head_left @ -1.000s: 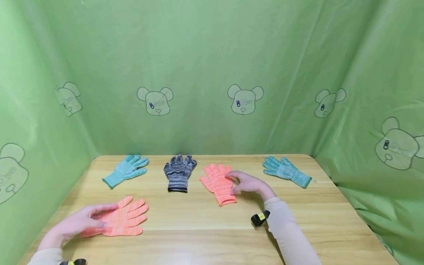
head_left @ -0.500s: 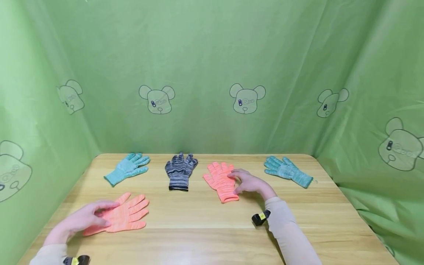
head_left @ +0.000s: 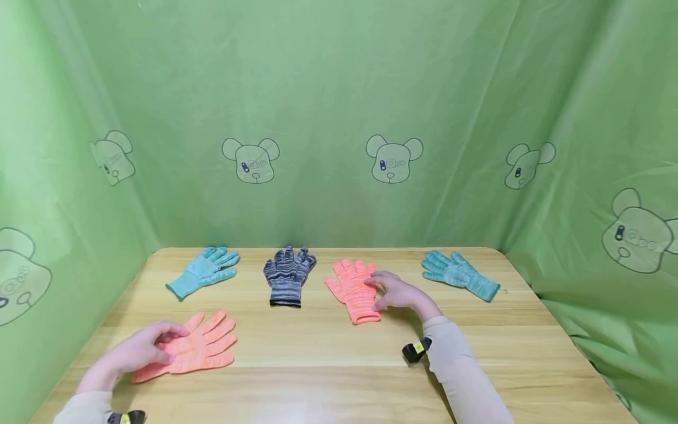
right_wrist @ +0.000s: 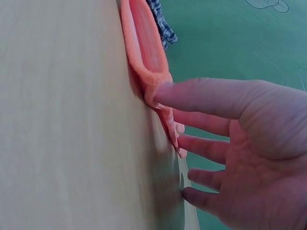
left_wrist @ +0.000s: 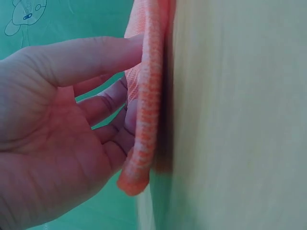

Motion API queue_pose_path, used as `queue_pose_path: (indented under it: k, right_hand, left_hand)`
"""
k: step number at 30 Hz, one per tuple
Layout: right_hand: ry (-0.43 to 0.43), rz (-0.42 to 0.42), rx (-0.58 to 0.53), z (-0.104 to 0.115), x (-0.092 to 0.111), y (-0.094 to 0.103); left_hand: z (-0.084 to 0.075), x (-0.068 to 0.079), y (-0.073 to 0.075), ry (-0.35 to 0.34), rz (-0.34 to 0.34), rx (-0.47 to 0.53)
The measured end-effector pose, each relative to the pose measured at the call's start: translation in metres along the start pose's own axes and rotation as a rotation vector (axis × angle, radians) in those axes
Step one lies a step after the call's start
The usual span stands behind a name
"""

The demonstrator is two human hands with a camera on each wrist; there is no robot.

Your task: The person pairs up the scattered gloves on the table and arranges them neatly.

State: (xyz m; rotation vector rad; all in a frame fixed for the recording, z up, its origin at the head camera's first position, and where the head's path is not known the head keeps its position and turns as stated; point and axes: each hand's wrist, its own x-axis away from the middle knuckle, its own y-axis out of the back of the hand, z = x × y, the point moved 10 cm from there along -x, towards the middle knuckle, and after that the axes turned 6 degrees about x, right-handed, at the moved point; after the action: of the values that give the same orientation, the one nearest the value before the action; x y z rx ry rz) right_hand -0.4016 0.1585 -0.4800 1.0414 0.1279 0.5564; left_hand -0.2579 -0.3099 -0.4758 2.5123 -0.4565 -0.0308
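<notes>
On the near left of the table, a coral-orange knit glove point(head_left: 202, 348) lies flat, its fingers toward the right. My left hand point(head_left: 135, 352) rests on its cuff end; the left wrist view has thumb and fingertips against the knit, relaxed. Farther back, right of centre, a second coral-orange glove point(head_left: 351, 287) has its cuff toward me. Along its right side lies my right hand point(head_left: 398, 294), the thumb touching near the cuff. In the right wrist view the fingers are spread, and the cuff opening point(right_wrist: 146, 38) gapes a little.
A grey-black striped glove point(head_left: 288, 277) lies at the back, left of the second orange one. Teal gloves lie toward the back corners, one left point(head_left: 203, 271) and one right point(head_left: 459, 275). Green curtain point(head_left: 318, 206) closes in the wooden table point(head_left: 328, 388) behind and at both sides.
The left orange glove has turned slightly under my left hand, its fingers swinging a little away from me. My right hand and the other gloves stay nearly as they were.
</notes>
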Motion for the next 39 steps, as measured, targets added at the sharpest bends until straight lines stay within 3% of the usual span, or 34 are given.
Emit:
queue_pose_path:
  k: [4,18,34,39]
  right_hand:
    - [-0.017,-0.012,0.012,-0.0013,0.0,0.0008]
    - [-0.069,-0.019,0.002,-0.0007,0.0005,0.0013]
    - [-0.068,-0.056,0.032,-0.0015,-0.0027,0.0042]
    - [-0.069,-0.066,0.035,-0.0007,-0.005,0.0044]
  left_hand:
    - [-0.0005,0.0032,-0.002,0.045,0.065,-0.028]
    - [0.003,0.0021,-0.0054,0.041,0.085,0.029]
    - [0.0024,0.0001,-0.0003,0.031,0.045,0.013]
    - [0.0052,-0.0013,0.0024,0.066,0.016,0.017]
